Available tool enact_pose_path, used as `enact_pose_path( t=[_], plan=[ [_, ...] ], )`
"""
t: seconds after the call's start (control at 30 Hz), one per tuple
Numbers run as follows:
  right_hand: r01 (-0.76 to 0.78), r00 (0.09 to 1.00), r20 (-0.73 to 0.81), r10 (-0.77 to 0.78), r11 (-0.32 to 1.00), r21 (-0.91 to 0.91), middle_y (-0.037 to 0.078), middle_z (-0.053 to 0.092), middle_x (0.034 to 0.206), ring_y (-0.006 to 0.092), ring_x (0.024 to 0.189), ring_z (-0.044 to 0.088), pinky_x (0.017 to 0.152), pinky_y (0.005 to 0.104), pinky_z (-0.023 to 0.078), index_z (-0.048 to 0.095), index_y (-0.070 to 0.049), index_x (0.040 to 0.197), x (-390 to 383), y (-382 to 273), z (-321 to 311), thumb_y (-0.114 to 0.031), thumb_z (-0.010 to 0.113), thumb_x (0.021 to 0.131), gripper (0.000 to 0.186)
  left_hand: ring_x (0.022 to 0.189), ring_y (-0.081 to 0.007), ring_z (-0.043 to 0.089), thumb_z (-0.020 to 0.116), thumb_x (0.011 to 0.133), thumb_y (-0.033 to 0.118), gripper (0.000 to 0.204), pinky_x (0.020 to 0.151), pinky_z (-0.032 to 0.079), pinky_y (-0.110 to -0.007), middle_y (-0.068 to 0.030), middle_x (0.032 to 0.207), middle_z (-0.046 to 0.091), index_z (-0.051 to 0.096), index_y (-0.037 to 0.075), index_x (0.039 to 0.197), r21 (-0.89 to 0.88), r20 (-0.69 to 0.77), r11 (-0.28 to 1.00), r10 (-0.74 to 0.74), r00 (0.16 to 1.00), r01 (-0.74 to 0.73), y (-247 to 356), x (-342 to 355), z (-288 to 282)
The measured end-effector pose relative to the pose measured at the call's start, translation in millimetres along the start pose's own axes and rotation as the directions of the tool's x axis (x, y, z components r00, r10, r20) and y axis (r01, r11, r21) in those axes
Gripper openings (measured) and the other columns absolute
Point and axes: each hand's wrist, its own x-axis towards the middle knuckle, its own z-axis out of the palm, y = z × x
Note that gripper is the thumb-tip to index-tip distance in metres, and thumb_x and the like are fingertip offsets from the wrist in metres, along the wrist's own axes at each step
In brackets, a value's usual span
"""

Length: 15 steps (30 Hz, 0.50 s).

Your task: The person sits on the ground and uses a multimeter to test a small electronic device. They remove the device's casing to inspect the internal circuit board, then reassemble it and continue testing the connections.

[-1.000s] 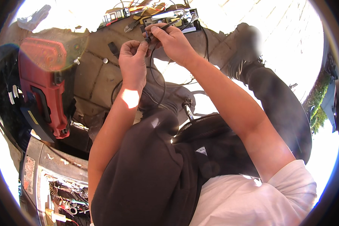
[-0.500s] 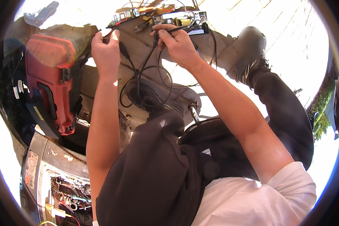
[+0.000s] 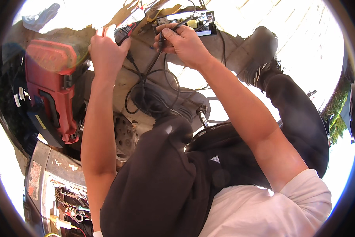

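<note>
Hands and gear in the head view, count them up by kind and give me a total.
Hands: 2, left hand and right hand
Handheld meters: 1, red and black meter at the left hand
Circuit boards: 1, circuit board
Black leads: 1 bundle, black leads
Red tool cases: 1, red tool case
Total: 6

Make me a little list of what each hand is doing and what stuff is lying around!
left hand: gripping a small red and black meter
right hand: pinching a black probe by the circuit board
wires: black leads loop down from both hands
left side: red tool case, standing on edge
lower left: open box of small parts
seated: knees up in dark trousers, dark shoe out front
</note>
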Motion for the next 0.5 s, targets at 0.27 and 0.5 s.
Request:
enact_pose_path(
  t=[0.27,0.5],
  plan=[
    [-0.096,0.988,0.106,0.108,0.989,-0.114,0.009,0.066,0.096,0.0169,0.086,0.066,0.074,0.0327,0.057,0.059,0.004,0.115,6,-26,-9,-0.018,0.056,0.097,0.029,0.090,-0.0251,0.063,0.077,0.081,0.024,0.048,0.080,0.050,-0.036,-0.0129,0.102,0.063,0.057,-0.001,0.116,-0.526,0.095,0.803,-0.271,0.958,0.280,62,-36,6],
    [-0.127,0.988,0.063,0.141,0.974,-0.189,0.010,0.069,0.095,0.0165,0.083,0.067,0.074,0.0308,0.058,0.061,0.005,0.111,12,-24,-12,-0.023,0.057,0.096,0.032,0.096,-0.0266,0.062,0.078,0.080,0.023,0.052,0.084,0.050,-0.037,-0.0137,0.111,0.060,0.053,-0.001,0.120,-0.550,0.094,0.819,-0.135,0.986,0.165,58,-33,18]
  ],
)
